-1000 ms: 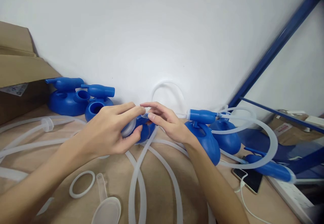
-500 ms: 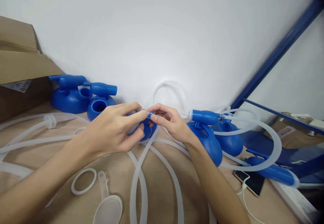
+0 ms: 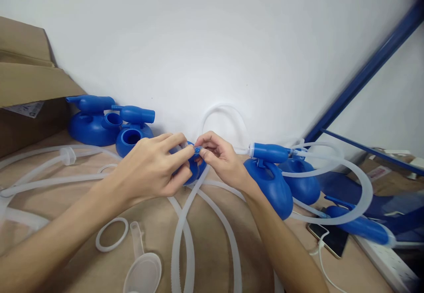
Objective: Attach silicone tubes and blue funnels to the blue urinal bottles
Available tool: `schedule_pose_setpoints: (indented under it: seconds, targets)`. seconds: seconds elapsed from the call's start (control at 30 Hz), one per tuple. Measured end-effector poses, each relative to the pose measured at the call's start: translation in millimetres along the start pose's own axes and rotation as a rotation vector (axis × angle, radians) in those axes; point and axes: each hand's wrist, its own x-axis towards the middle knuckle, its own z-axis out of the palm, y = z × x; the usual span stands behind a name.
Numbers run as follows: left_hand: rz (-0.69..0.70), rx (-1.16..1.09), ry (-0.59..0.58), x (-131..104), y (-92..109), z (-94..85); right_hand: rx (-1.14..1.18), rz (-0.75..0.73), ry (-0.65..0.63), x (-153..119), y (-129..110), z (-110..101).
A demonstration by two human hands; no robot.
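Blue plastic, right in the middle of the head view: a small blue fitting sits between the fingertips of both hands, above the table and towards its far edge. The left hand has its fingertips on the fitting's left side, fingers curled, thumb lower down; whether it also grips something beneath the palm, we cannot tell. Over to the right hand, pinching the other side narrowly between thumb and fingers. Just behind and below them, a blue bottle, partly hidden, with clear tubes sweeping past it towards the near edge.

Out on the far left, two blue bottles stand near a cardboard box, each topped by a blue spout piece. On the right, two more bottles by the far edge, looped round by pale tubing. A phone and a white power strip lie towards the right edge, a blue tubular piece above them. Near side, left of centre: a white ring just beside a translucent cap with a strap.
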Motion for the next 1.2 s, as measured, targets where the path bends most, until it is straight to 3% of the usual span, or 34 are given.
schedule_pose_setpoints:
  seconds: [0.17,0.33,0.5,0.6,0.77,0.9,1.07,1.2]
  targets:
    - [-0.013,0.039,-0.052,1,3,3.1,0.048,0.069,0.059,1,0,2]
    - [-0.048,0.002,-0.095,1,0,4.9,0.058,0.073,0.006,2,3,-1]
    - [-0.147,-0.217,-0.113,5,-7,-2.1,0.011,0.042,-0.041,0,-2,-16]
    - [-0.267,-0.277,-0.081,8,-15,-6.5,-0.178,-0.023,-0.032,-2,2,-31]
    - [-0.581,-0.14,-0.02,6,-37,-15.0,-0.741,0.044,0.034,-1,46,-59]
    - [-0.725,-0.026,-0.167,-1,-60,-24.0,-0.945,0.198,-0.081,-1,74,-67]
    - [-0.702,-0.013,-0.409,-29,-101,-7.2,-1.012,0.22,-0.068,-1,71,-64]
    - [-0.545,-0.011,-0.385,-59,-131,18.1,-1.057,0.235,-0.065,0,69,-61]
